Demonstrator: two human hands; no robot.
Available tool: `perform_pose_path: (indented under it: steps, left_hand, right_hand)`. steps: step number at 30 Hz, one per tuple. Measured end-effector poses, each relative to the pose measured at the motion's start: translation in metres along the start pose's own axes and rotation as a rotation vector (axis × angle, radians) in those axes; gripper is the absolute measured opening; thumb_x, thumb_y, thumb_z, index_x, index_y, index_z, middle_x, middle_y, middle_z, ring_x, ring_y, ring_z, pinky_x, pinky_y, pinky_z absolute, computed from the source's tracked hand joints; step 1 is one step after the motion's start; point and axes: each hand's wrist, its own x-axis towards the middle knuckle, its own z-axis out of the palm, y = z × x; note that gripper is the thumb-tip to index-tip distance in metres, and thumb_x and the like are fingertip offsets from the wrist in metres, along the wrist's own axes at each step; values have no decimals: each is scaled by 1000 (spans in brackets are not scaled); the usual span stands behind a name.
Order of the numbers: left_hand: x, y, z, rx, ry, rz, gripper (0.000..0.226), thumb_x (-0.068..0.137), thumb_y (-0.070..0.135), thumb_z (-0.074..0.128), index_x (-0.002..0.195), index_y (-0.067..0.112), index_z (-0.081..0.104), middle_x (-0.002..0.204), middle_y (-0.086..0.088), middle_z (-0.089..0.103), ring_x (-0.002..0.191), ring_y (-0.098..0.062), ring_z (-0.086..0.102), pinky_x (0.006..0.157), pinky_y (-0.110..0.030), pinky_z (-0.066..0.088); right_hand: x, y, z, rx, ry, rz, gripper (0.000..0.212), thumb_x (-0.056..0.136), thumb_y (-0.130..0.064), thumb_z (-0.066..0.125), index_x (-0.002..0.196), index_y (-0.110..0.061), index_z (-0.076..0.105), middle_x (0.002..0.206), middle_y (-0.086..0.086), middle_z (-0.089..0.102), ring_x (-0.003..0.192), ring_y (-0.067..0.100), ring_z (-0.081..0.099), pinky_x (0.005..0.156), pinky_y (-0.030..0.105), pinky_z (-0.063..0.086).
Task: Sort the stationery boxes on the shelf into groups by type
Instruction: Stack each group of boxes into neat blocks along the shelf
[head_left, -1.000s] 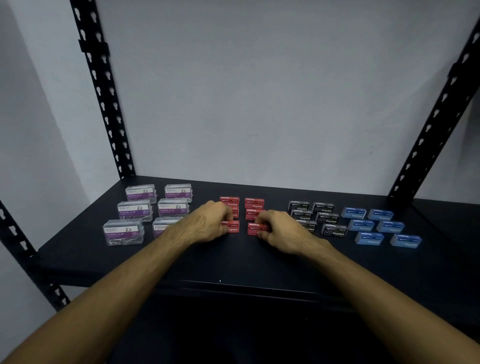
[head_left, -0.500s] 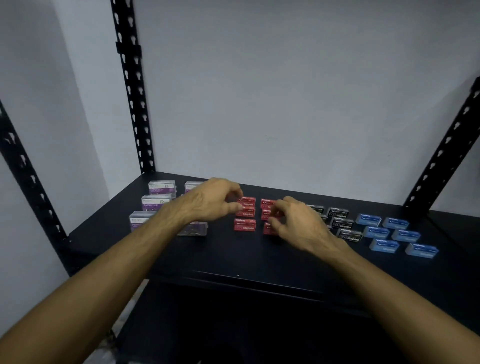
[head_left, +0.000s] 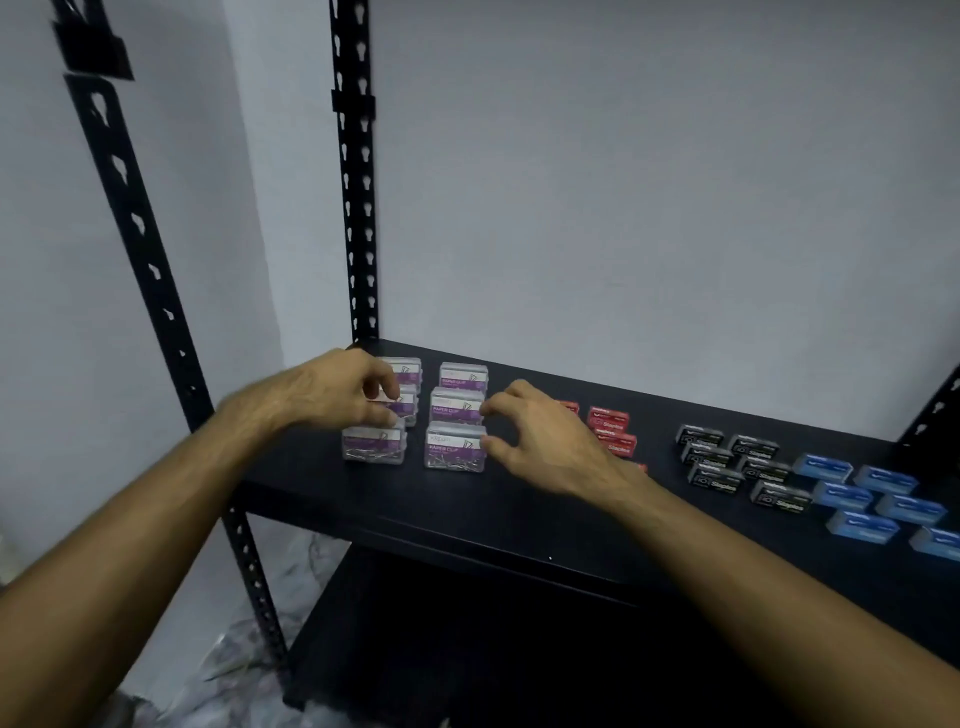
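"PAPER CLIP" on clear paper clip boxes (head_left: 455, 447), "Staples" on red boxes (head_left: 609, 422), "Staples" on black boxes (head_left: 716, 479)

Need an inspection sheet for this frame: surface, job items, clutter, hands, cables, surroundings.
Surface: black shelf, dark, boxes in rows.
Job items: paper clip boxes at left, then red boxes, black boxes, blue boxes; each colour grouped.
Clutter: nothing seen.
Hands: left hand fingers curled at left clip column; right hand open beside right clip column; grasp cannot be told.
Cables: nothing seen.
Surroundings: grey wall, slotted black uprights.
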Motion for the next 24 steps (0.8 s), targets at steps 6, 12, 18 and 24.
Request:
perform_pose_path:
  steps: [6, 12, 18, 24]
  left_hand:
    - [-9, -21, 20, -56, -3, 16, 29, 85, 35, 74, 112, 33, 64, 101, 12, 61, 88, -3, 58, 75, -22, 45]
    - [-5, -26, 36, -126, 72, 63, 20, 88, 23, 72, 105, 31, 67, 97, 16, 61, 86, 0, 57, 69, -15, 39]
    - [3, -16, 43, -197, 57, 129, 19, 88, 22, 72, 105, 30, 68, 98, 13, 65, 87, -2, 60, 70, -16, 43]
    - [8, -1, 50, -222, 63, 185, 24, 88, 21, 72, 111, 27, 68, 99, 18, 62, 87, 7, 56, 68, -9, 39]
  right_hand:
    - [21, -12, 20, -35, -81, -37, 51, 96, -36, 57, 144, -20, 46, 140, 1, 50, 129, 18, 45, 104, 42, 45]
    - [24, -11, 25, 2, -117, -17, 42, 95, -27, 60, 136, -22, 54, 133, 3, 62, 120, 19, 58, 100, 40, 49]
    - [10, -2, 18, 6, -122, 22, 41, 96, -27, 62, 135, -20, 55, 132, 1, 62, 114, 17, 61, 96, 37, 52]
    - [-3, 8, 15, 12, -119, 49, 44, 95, -28, 63, 137, -22, 53, 131, -1, 62, 112, 15, 61, 96, 34, 51]
